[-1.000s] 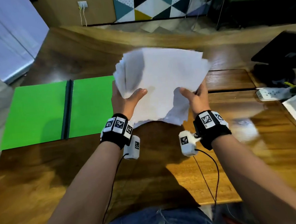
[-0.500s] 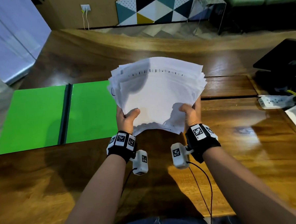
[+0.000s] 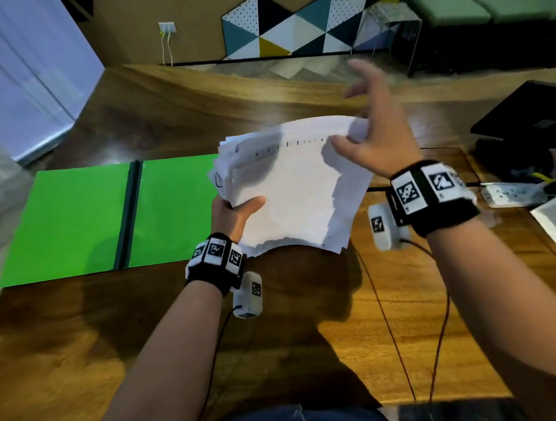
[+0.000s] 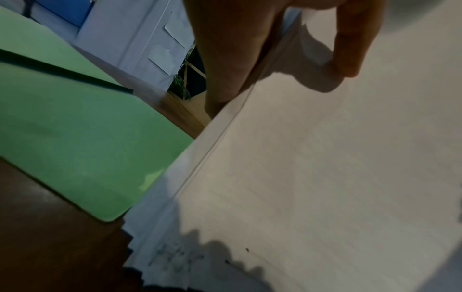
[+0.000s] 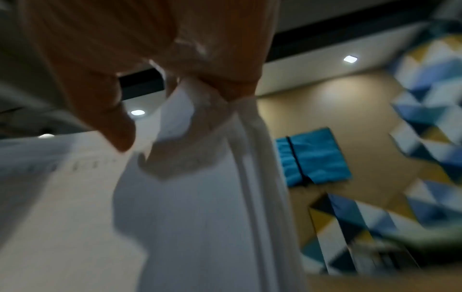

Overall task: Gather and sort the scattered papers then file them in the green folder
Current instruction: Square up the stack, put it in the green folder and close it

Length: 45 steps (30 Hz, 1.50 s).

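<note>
While the left hand (image 3: pixel 235 214) grips the papers (image 3: pixel 296 190), the right hand (image 3: pixel 375 147) pinches their far corner (fingers splayed).

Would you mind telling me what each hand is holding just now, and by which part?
The left hand grips the stack of white paper sheets at its lower left edge; the right hand pinches its top right corner.

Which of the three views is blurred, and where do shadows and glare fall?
Head view: sharp except the moving right hand; the hands cast shadows on the papers, and the wooden table shows glare at right. Left wrist view: dim, slightly soft, a finger's shadow on the papers. Right wrist view: heavy motion blur throughout.
</note>
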{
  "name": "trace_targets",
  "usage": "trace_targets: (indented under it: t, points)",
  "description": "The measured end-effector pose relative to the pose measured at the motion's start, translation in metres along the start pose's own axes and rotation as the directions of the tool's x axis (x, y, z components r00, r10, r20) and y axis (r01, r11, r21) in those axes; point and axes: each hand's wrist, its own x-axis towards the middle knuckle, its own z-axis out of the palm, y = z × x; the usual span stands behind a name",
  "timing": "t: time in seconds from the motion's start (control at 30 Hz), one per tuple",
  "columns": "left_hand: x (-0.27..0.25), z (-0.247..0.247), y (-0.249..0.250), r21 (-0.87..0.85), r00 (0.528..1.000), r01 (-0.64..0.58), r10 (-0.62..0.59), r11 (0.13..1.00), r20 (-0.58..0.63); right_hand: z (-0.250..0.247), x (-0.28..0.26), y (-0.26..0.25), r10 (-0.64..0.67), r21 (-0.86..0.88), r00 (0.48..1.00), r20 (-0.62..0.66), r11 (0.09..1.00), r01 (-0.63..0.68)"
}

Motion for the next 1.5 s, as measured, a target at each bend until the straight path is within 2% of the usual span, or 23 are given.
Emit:
trace_targets:
  t: [0.07,0.1,0.17,0.23,0.37,0.5,0.6,0.67,0.73,0.8,0.87,0.9,0.97,1.03,1.1,1.17,1.23,1.3,1.37,1.5]
  points:
    - [0.004,-0.001,0.003,-0.004,1.000,0.010,-0.010,1.000,0.014,-0.001,0.010,-0.016,-0.023,-0.300,0.960,0.278,0.948,0.109]
    - [0.006,-0.002,0.003,-0.007,0.999,0.019,-0.019,1.000,0.027,0.003,0.014,-0.022,-0.030,-0.432,0.931,0.364,0.880,0.197]
    - [0.007,-0.005,-0.001,0.007,0.997,0.030,-0.031,1.000,0.067,0.015,0.017,-0.034,-0.036,-0.566,0.887,0.461,0.757,0.325]
    - [0.009,-0.007,-0.005,0.023,0.995,0.032,-0.034,0.999,0.094,0.028,0.020,-0.038,-0.013,-0.610,0.870,0.493,0.707,0.357]
    - [0.009,-0.007,-0.007,-0.015,0.993,0.048,-0.046,0.999,0.111,0.035,0.026,-0.043,0.048,-0.647,0.869,0.492,0.688,0.328]
    - [0.008,-0.007,-0.010,-0.008,0.990,0.079,-0.077,0.997,0.116,0.044,0.035,-0.046,0.072,-0.591,0.870,0.488,0.760,0.268]
    - [0.013,-0.011,-0.020,0.101,0.981,0.148,-0.159,0.984,0.112,0.044,0.043,-0.045,0.122,-0.577,0.863,0.490,0.787,0.216]
    - [0.014,-0.018,-0.027,0.264,0.975,0.172,-0.202,0.949,0.091,0.039,0.044,-0.041,0.119,-0.561,0.869,0.480,0.803,0.200]
    - [0.012,-0.027,-0.029,0.306,0.963,0.231,-0.262,0.924,0.063,0.028,0.046,-0.033,0.125,-0.503,0.881,0.456,0.853,0.140]
    - [0.009,-0.039,-0.030,0.266,0.952,0.296,-0.306,0.917,-0.006,0.012,0.047,-0.018,0.181,-0.350,0.890,0.419,0.937,-0.026]
    - [0.010,-0.047,-0.026,0.132,0.938,0.341,-0.327,0.931,-0.114,-0.002,0.045,0.002,0.260,-0.123,0.889,0.378,0.965,-0.230]
    - [0.010,-0.047,-0.022,-0.015,0.928,0.352,-0.351,0.936,-0.126,-0.007,0.041,0.012,0.301,-0.020,0.889,0.346,0.949,-0.314]
    - [0.014,-0.044,-0.013,-0.252,0.915,0.370,-0.398,0.894,-0.070,-0.010,0.030,0.034,0.381,0.119,0.882,0.277,0.897,-0.425]
    - [0.018,-0.035,-0.006,-0.321,0.922,0.364,-0.386,0.874,-0.006,-0.006,0.016,0.050,0.461,0.204,0.857,0.229,0.839,-0.505]
    - [0.017,-0.022,0.003,-0.274,0.938,0.322,-0.346,0.906,-0.040,0.001,0.000,0.063,0.538,0.295,0.823,0.181,0.769,-0.567]
    - [0.016,-0.008,0.013,-0.197,0.949,0.231,-0.266,0.953,-0.168,0.010,-0.019,0.072,0.588,0.372,0.798,0.130,0.718,-0.589]
    - [0.012,0.007,0.023,-0.141,0.955,0.124,-0.157,0.982,-0.252,0.020,-0.040,0.077,0.651,0.445,0.752,0.104,0.645,-0.621]
    - [0.005,0.019,0.033,-0.116,0.965,0.018,-0.048,0.993,-0.259,0.029,-0.060,0.080,0.698,0.526,0.710,0.092,0.571,-0.630]
    - [-0.003,0.025,0.034,-0.145,0.975,-0.043,0.009,0.988,-0.221,0.037,-0.079,0.085,0.716,0.629,0.690,0.107,0.488,-0.604]
    - [-0.014,0.014,0.009,0.017,0.988,0.025,-0.022,1.000,-0.151,0.049,-0.110,0.097,0.730,0.732,0.648,0.219,0.316,-0.603]
